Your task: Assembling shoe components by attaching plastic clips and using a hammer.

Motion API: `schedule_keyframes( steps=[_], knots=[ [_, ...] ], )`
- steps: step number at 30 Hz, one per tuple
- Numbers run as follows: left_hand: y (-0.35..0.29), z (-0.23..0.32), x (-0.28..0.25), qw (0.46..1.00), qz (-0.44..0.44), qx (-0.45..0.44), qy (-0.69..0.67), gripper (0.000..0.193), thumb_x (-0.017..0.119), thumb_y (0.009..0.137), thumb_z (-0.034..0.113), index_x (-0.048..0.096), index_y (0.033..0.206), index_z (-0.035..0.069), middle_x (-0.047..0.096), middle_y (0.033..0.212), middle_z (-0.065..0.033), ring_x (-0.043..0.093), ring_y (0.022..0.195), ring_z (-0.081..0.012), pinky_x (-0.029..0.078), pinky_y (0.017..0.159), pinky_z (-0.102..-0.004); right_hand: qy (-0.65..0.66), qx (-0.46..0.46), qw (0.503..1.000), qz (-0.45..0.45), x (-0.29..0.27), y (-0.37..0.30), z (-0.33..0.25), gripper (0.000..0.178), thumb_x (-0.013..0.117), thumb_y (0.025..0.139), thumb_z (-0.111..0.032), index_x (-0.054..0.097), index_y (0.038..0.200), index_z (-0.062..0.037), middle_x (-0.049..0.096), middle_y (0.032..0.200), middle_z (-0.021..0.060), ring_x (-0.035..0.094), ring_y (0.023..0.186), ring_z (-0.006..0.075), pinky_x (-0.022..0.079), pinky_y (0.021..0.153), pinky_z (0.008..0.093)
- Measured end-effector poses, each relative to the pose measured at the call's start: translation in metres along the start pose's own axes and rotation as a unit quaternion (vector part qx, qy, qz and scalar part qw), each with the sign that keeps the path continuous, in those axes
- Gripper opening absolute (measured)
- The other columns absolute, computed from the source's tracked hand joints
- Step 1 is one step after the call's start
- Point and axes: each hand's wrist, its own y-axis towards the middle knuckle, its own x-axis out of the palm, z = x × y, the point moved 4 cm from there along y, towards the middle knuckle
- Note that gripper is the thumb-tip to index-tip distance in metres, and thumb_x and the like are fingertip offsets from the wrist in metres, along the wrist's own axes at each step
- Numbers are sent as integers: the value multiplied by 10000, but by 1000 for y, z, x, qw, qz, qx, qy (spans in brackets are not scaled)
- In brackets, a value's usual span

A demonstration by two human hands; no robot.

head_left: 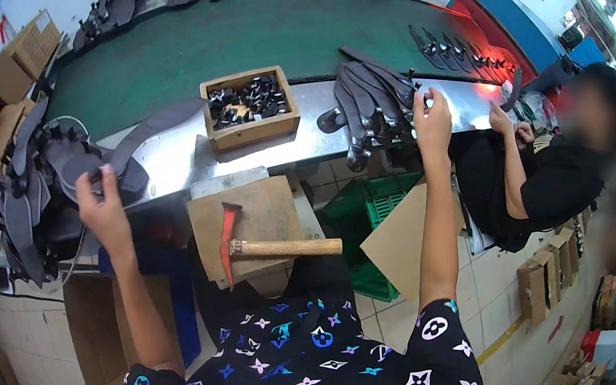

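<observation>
My left hand is pinched on a curved, dark grey sole-shaped piece over the left end of the metal bench edge. Under and beside it lies a heap of similar grey pieces, some with small black parts attached. On the right, my right hand is raised beside a fanned stack of grey sole-shaped pieces. Its fingers are bent together; what they hold, if anything, is too small to name. Between my hands stands a wooden box of small black parts.
A hammer with a red head rests on a wooden board before me. Beyond the metal edge, a green conveyor belt carries more grey pieces. A co-worker sits at right. A green crate stands below the bench.
</observation>
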Motion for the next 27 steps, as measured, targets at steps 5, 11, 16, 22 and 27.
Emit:
schedule_keyframes(
  steps=[5,11,16,22,27],
  knots=[
    [-10,-17,57,955,-158,70,239,413,701,903,340,609,1171,40,612,1193,-118,539,1191,-319,387,993,-478,-99,-92,975,-179,61,74,99,373,654,905,-294,608,1094,24,669,976,268,638,954,456,512,828,509],
    [-35,95,42,960,-163,183,138,754,817,717,84,465,1379,3,453,1441,-180,382,1386,-353,286,1127,-458,287,67,936,-191,34,59,-47,193,602,949,-212,582,923,-22,630,733,99,597,634,169,489,566,310],
    [-64,165,69,936,-221,266,-71,998,853,733,195,262,1519,23,421,1491,-227,350,1431,-379,276,1169,-498,554,127,668,-481,-23,-101,-243,239,535,1036,-278,558,1020,-41,673,864,90,635,707,109,514,567,230],
    [-61,147,-8,930,-73,-45,-357,642,658,976,287,311,1439,9,669,1030,-121,707,772,-228,587,695,-303,286,-220,918,-163,-31,-202,-222,794,745,839,-460,412,1403,-12,366,1482,231,640,1008,325,560,854,407],
    [-56,109,-1,902,-165,-86,-389,705,674,968,219,241,1488,19,556,1234,-201,640,1014,-270,537,896,-388,41,-123,916,-379,-25,-284,-113,555,769,738,-137,544,1245,-116,559,1222,158,663,912,359,551,713,453]
  ],
)
